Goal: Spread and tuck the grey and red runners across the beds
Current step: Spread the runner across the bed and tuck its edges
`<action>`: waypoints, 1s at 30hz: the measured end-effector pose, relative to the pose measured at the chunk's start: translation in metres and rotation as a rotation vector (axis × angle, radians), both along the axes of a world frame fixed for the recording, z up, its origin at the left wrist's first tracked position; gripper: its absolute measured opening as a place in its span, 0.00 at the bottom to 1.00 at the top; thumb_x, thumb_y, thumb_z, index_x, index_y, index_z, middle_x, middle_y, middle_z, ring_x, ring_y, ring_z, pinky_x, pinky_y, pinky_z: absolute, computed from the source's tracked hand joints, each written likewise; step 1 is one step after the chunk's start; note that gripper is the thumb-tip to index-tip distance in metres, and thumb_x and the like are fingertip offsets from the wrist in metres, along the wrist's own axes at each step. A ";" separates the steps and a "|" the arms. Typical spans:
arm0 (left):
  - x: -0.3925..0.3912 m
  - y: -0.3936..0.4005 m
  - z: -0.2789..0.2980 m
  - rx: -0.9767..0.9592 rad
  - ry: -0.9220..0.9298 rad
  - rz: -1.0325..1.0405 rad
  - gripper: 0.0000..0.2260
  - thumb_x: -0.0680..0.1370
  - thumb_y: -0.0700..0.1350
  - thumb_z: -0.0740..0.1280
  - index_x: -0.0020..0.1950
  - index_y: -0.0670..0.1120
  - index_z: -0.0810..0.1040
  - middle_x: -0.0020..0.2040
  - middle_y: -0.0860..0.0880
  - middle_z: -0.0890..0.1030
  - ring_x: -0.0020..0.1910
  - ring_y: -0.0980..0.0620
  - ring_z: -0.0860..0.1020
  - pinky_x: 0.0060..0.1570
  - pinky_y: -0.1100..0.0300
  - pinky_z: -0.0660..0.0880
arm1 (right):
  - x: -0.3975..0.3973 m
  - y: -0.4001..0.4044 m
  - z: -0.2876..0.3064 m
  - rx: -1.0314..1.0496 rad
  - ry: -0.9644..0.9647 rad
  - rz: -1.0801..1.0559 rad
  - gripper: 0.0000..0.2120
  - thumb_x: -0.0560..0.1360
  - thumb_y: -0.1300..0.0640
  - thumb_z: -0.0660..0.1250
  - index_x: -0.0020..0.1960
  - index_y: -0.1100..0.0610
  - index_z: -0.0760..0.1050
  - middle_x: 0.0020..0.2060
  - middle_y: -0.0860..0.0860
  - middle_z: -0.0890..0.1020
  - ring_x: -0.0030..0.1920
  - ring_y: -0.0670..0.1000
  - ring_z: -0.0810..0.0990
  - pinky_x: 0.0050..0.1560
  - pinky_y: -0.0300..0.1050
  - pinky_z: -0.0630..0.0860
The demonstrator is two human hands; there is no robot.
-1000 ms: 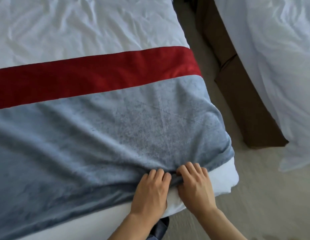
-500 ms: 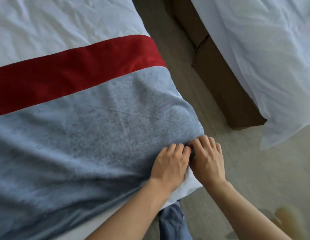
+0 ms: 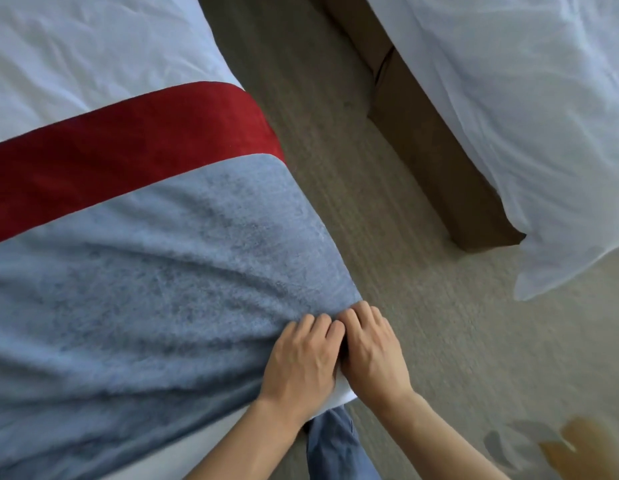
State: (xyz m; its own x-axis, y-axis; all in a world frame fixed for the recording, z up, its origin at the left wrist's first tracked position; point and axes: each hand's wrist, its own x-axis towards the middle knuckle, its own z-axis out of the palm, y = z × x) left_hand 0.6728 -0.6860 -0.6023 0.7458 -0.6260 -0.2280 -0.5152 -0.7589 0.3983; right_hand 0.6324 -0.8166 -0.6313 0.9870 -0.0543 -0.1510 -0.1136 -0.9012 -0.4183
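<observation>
Grey runner (image 3: 169,289) across near bed (image 3: 76,39), red band (image 3: 128,147) beyond, both up and left of the hands. Left hand (image 3: 301,362) and right hand (image 3: 373,351) side by side at the bed's corner, fingers curled over the grey edge, seemingly gripping it; fingertips hidden. Best pulled taut toward the corner to draw out the creases, then pushed under evenly. Right of the hands: beige carpet (image 3: 422,323), brown bed base (image 3: 436,157), second bed's white sheet (image 3: 526,98), no runner visible there.
</observation>
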 end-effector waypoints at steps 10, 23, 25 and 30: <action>-0.016 0.025 0.015 -0.021 0.067 0.089 0.13 0.72 0.59 0.65 0.49 0.53 0.71 0.45 0.55 0.72 0.43 0.53 0.71 0.42 0.60 0.72 | 0.005 -0.013 0.039 0.040 0.101 0.207 0.23 0.57 0.60 0.67 0.52 0.50 0.72 0.54 0.46 0.74 0.50 0.50 0.75 0.45 0.42 0.71; -0.044 0.254 0.027 0.046 -0.066 0.662 0.05 0.75 0.51 0.62 0.46 0.51 0.73 0.45 0.54 0.73 0.45 0.53 0.74 0.44 0.57 0.74 | 0.028 0.220 0.055 0.037 -0.047 0.578 0.10 0.72 0.53 0.63 0.52 0.51 0.76 0.51 0.48 0.76 0.48 0.53 0.77 0.46 0.47 0.73; -0.053 0.292 0.025 0.065 -0.090 0.683 0.05 0.74 0.50 0.61 0.46 0.51 0.73 0.45 0.54 0.73 0.45 0.52 0.74 0.44 0.56 0.73 | 0.024 0.265 0.053 0.051 -0.033 0.640 0.11 0.71 0.53 0.62 0.53 0.51 0.76 0.53 0.48 0.76 0.51 0.53 0.76 0.49 0.46 0.74; -0.047 0.378 0.009 0.092 -0.298 0.706 0.17 0.75 0.47 0.58 0.59 0.43 0.78 0.62 0.45 0.78 0.63 0.44 0.76 0.61 0.50 0.72 | 0.023 0.376 0.045 0.115 -0.110 0.616 0.20 0.75 0.56 0.57 0.64 0.57 0.75 0.63 0.53 0.77 0.64 0.55 0.75 0.65 0.51 0.71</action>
